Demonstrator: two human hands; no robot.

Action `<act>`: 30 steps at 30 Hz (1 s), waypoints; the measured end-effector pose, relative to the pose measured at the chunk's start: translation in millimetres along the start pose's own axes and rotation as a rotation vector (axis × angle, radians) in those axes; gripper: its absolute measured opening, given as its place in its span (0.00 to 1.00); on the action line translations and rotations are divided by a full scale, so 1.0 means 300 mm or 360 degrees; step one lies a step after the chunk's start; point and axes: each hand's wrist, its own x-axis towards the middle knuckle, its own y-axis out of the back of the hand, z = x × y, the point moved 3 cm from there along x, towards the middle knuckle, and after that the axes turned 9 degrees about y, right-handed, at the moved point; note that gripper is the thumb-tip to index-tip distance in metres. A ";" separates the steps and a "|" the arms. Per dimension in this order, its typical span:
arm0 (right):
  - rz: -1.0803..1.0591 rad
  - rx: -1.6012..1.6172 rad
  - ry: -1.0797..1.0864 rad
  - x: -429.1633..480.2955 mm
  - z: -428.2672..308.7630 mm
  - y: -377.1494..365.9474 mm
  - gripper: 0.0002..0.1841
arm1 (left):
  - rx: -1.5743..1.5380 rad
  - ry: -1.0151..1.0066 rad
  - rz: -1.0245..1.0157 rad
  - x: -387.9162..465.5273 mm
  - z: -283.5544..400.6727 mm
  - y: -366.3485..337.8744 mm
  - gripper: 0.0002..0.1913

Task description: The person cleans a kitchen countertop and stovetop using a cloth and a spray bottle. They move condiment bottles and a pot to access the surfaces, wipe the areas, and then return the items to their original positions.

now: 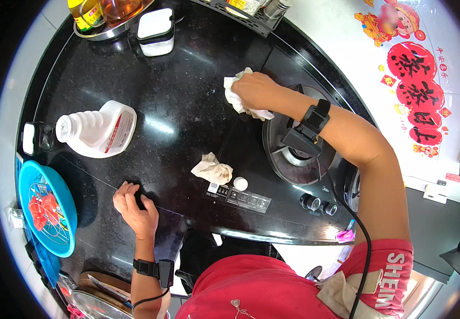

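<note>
A crumpled white cloth or paper towel (234,99) is bunched under my right hand (254,91), which presses it onto the black countertop (186,79) just left of the gas burner (298,171). My left hand (136,207) rests on the counter near its front edge, fingers loosely curled and apart, holding nothing. Between the hands lies a second crumpled, stained wipe (213,169). Beside it, a small white cap (240,184) sits near the printed label of the hob. An uncapped white plastic bottle (100,129) stands beyond my left hand.
A blue plastic basin (70,223) with a wire rack and red items stands at left. At the back are a white-lidded container (156,30), a metal tray of bottles (102,34) and a black rack (254,22). Control knobs (311,202) sit at the hob's front.
</note>
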 end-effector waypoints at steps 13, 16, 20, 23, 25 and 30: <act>0.0041 -0.0515 -0.0492 -0.098 0.408 -0.005 0.12 | -0.0036 0.0066 -0.0031 0.004 -0.003 0.005 0.15; -0.0178 -0.0252 -0.0887 -0.202 0.464 0.000 0.18 | -0.0052 0.0080 -0.0030 0.004 -0.006 0.004 0.16; -0.0142 -0.0069 -0.0685 -0.172 0.432 0.004 0.26 | -0.0060 0.0073 -0.0009 0.000 -0.007 -0.001 0.16; -0.0226 0.0024 0.0012 -0.080 0.188 -0.026 0.09 | -0.0025 0.0017 0.0015 0.004 -0.009 -0.001 0.17; -0.0055 0.0331 0.0173 -0.057 -0.006 -0.050 0.06 | -0.0037 0.0011 0.0005 0.001 -0.009 -0.002 0.17; 0.0255 0.0198 0.0503 -0.119 -0.154 -0.056 0.08 | -0.0038 -0.0039 0.0038 0.005 -0.006 0.001 0.17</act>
